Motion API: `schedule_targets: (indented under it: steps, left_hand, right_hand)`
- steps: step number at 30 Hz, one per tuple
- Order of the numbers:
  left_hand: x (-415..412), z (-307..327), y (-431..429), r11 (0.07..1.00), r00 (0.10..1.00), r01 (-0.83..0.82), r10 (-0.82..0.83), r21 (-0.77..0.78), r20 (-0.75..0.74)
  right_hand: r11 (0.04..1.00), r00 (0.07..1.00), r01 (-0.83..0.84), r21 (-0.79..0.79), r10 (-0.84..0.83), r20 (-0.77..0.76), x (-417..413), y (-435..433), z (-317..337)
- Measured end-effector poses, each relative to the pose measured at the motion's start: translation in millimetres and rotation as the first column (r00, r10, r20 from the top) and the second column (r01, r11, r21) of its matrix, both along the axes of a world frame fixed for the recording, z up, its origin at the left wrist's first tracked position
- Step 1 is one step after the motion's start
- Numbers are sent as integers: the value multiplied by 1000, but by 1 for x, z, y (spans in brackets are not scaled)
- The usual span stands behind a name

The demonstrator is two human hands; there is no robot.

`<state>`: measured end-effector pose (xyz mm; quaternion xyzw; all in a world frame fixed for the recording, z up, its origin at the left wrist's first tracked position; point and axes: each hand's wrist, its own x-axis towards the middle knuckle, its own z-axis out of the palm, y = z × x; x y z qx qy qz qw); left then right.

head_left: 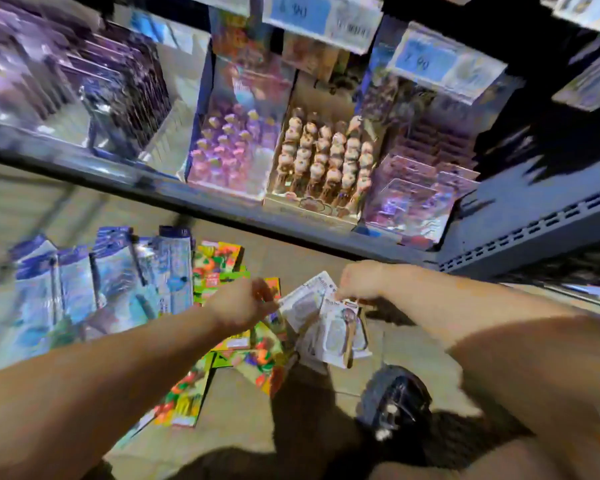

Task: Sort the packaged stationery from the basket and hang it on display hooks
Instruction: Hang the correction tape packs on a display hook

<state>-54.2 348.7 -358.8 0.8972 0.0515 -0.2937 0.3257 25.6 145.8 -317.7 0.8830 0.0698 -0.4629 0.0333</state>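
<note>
A bunch of white blister packs [329, 327] hangs above the floor between my hands. My right hand [357, 280] pinches the packs at their top edge. My left hand [243, 303] holds the left corner of the same bunch, fingers curled. Under them, colourful fruit-print packs [243, 355] lie scattered on the floor. Left of those, several blue-headed clear packages [108, 282] lie in a row on the floor. The whole view is blurred.
A shelf edge [222, 209] runs across ahead, bearing display boxes of pink-topped pens [229, 150] and figure-topped pens [326, 157], and pink packs [420, 192]. Price tags [319, 19] hang above. My dark shoe [395, 400] is on the floor at lower right.
</note>
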Motion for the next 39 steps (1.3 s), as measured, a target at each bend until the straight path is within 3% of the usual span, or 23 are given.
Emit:
schedule_targets:
  steps: [2,4,6,11,14,16,19,23,27,30,32,35,37,39]
  left_hand:
    - [0,-14,5,999,999,47,-46,19,-29]
    - [3,-28,7,996,995,79,-77,29,-68]
    - [7,-40,7,995,992,96,-93,32,-88]
    - [13,-61,6,979,977,175,-160,101,-142]
    - [13,-72,12,962,960,246,-224,121,-170]
    - [15,-79,17,954,953,276,-256,114,-163]
    - [18,-83,19,946,946,305,-288,110,-146]
    - [24,-85,22,938,939,330,-315,106,-136]
    - [30,-89,29,927,928,360,-346,101,-138]
    - [33,-89,28,936,929,348,-336,58,-157]
    - [35,-86,26,951,939,309,-303,16,-166]
    - [34,-79,27,965,945,250,-260,-74,-199]
    - [30,-71,31,957,953,99,-170,-274,-249]
    - [26,-57,35,842,939,-132,-63,-523,-338]
  right_hand:
    - [968,968,249,23,-249,-13,-2,3,-42]
    - [856,856,517,5,-517,-17,-16,-1,-72]
    - [773,774,633,-51,-632,37,-31,-6,-96]
    - [755,776,623,-204,-629,42,-49,-21,-144]
    - [778,797,601,-184,-599,74,-45,-26,-142]
    - [725,739,673,-148,-668,88,-44,-31,-142]
    - [544,543,839,-17,-835,83,-48,-38,-143]
    - [393,388,913,108,-919,61,-53,-38,-140]
    - [176,158,912,370,-984,76,-66,-30,-139]
    - [64,53,819,570,-998,36,-78,-25,-140]
    - [35,81,768,640,-996,-42,-82,-7,-129]
    - [74,211,767,637,-967,-142,-79,29,-112]
    - [157,330,769,620,-928,-174,-74,55,-102]
    - [252,428,759,600,-888,-168,-67,78,-97]
